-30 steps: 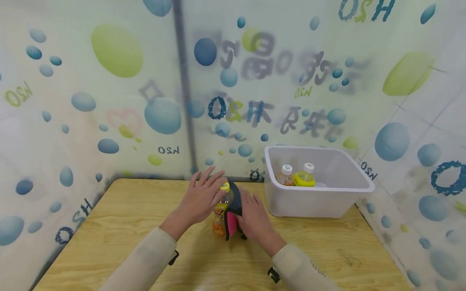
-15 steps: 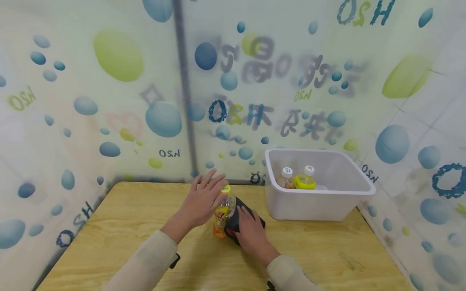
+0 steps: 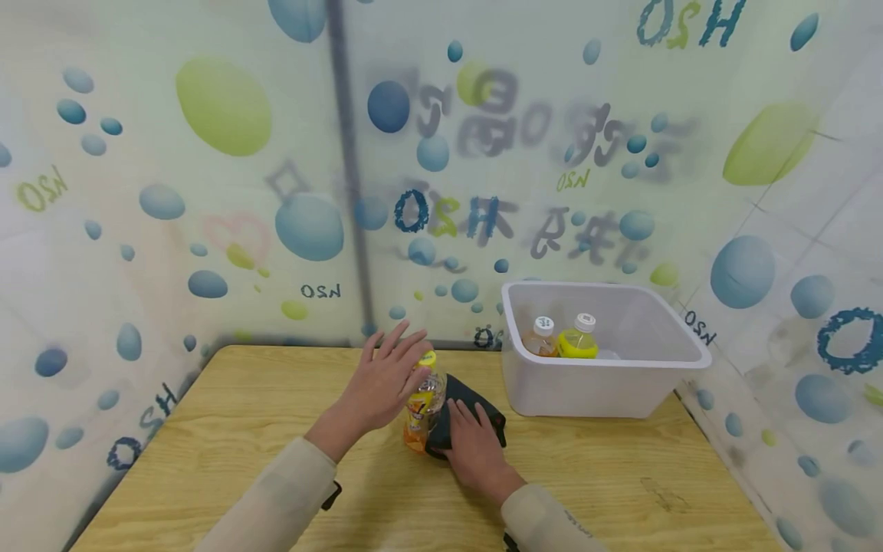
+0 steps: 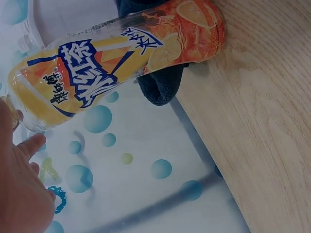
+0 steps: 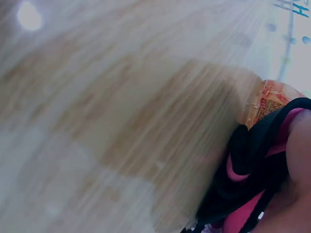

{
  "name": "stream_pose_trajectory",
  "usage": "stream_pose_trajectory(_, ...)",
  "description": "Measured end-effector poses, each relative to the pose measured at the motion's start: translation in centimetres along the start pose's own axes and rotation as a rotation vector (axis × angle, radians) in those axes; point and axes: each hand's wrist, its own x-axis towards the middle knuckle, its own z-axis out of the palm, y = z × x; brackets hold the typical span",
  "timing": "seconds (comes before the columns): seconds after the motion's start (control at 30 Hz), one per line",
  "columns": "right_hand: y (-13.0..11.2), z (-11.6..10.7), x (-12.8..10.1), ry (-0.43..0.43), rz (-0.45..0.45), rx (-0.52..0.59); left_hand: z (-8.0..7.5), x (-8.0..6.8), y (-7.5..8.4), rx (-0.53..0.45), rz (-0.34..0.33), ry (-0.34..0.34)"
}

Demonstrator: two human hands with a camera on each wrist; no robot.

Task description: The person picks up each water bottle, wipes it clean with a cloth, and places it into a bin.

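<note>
A tea bottle point(image 3: 421, 410) with a yellow cap and orange label stands upright on the table. My left hand point(image 3: 375, 383) is at its cap, fingers spread and mostly straight, thumb by the neck. The label of the bottle point(image 4: 92, 73) faces the left wrist view. Against the bottle's right side is a dark, soft fabric item point(image 3: 462, 406) with a pink lining. My right hand point(image 3: 476, 448) holds this fabric, fingers laid over its top. In the right wrist view, folds of the fabric item point(image 5: 260, 150) and a black strap lie against the hand point(image 5: 299, 165).
A white plastic bin point(image 3: 579, 391) stands at the back right of the wooden table point(image 3: 262, 429). Two capped bottles are inside it, one with an orange drink point(image 3: 541, 337) and one with a yellow label point(image 3: 578, 345). A patterned wall covering point(image 3: 310, 230) rises behind the table.
My right hand has brought the fabric item lower and turned it, so it slants to the right and its pink side is turned away. The left hand stays at the bottle's cap.
</note>
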Motion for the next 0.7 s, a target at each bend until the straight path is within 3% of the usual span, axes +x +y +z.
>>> stream_pose_trajectory(0.2, 0.0, -0.9, 0.0, 0.036, 0.008, 0.094, 0.0, 0.0, 0.1, -0.013, -0.003, -0.007)
stream_pose_trajectory(0.53, 0.2, -4.7, -0.1, 0.166, 0.036, 0.311, 0.2, -0.1, -0.1, -0.028, -0.003, -0.007)
stream_pose_trajectory(0.7, 0.4, -6.1, 0.0, 0.259, 0.019, 0.341, 0.3, -0.1, -0.1, -0.033, -0.007, -0.009)
